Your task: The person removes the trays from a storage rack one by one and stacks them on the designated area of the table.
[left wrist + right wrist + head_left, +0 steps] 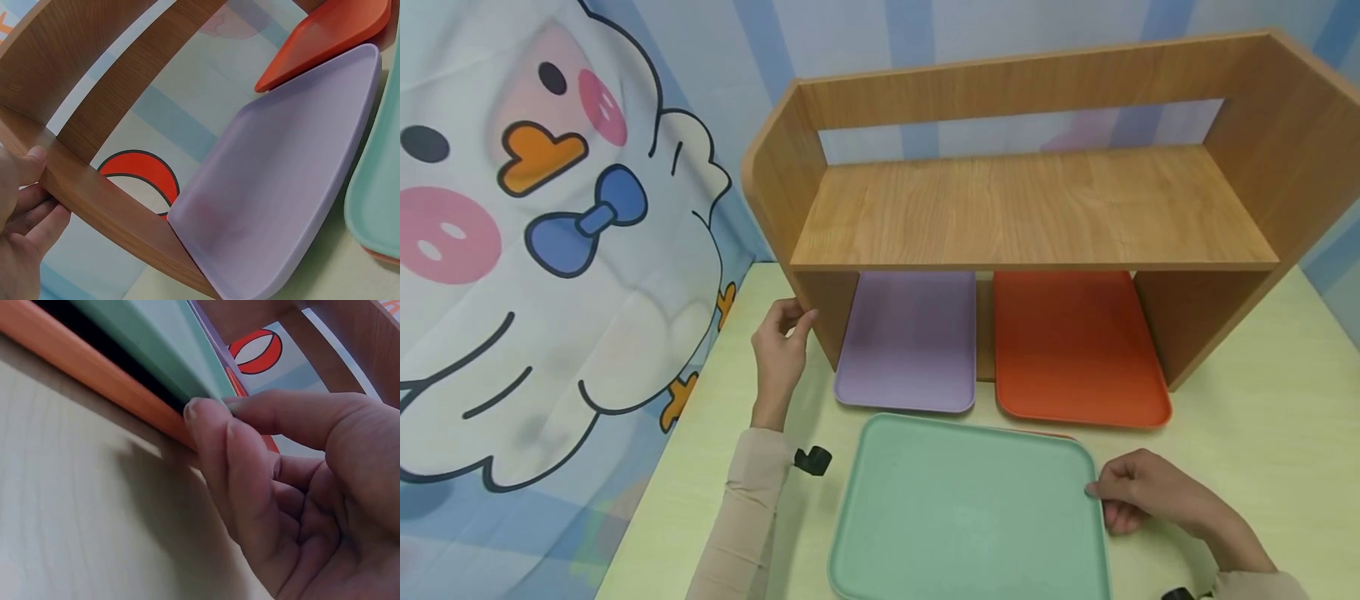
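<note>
My left hand (793, 321) grips the front edge of the left side panel of a wooden shelf (1030, 208); in the left wrist view the thumb (31, 159) lies on the panel's edge with the fingers behind it. A mint green tray (966, 508) lies on the table in front of the shelf. My right hand (1093, 492) pinches the tray's right edge, fingertips (209, 412) on the rim. Under the green tray (162, 344) lies an orange tray (94, 362). A purple tray (910, 342) and another orange tray (1075, 346) sit under the shelf.
The pale yellow table (1262, 417) runs out to the right of the trays and in front of the shelf. A cloth with a cartoon duck (550, 250) hangs along the table's left side. The shelf's upper board holds nothing.
</note>
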{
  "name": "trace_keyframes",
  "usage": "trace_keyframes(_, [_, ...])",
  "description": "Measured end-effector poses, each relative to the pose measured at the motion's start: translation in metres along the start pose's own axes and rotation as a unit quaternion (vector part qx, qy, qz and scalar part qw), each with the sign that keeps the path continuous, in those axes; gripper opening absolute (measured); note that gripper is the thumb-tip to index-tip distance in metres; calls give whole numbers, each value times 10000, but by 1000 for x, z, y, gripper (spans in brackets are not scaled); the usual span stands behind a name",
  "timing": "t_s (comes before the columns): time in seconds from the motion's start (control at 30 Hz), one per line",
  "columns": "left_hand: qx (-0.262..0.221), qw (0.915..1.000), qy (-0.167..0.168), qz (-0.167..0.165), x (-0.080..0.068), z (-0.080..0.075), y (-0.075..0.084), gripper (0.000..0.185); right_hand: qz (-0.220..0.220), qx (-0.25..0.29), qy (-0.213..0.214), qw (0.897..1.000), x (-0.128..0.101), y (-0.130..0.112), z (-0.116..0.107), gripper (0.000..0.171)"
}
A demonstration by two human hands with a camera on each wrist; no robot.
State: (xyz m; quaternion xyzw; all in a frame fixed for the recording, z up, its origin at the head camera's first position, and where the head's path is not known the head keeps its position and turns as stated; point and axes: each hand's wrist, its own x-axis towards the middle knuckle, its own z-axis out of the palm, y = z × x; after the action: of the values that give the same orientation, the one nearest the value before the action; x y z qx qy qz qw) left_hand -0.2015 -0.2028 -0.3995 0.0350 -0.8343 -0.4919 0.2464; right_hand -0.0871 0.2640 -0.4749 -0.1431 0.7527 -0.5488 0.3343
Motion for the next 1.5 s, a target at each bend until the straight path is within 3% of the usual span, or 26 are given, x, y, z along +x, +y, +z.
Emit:
trace_keyframes(0.67, [-19,10000,16,37,-2,1,-2,25,63,159,-84,9998,-1,4,0,44])
trace_keyframes(1.2, [-114,9998,66,137,-1,1,-1,24,560,55,866,9947,-6,3,10,39])
trace_keyframes(1.5, [-121,9999,42,93,0,1,-1,25,610,18,1028,9928,-5,2,11,39])
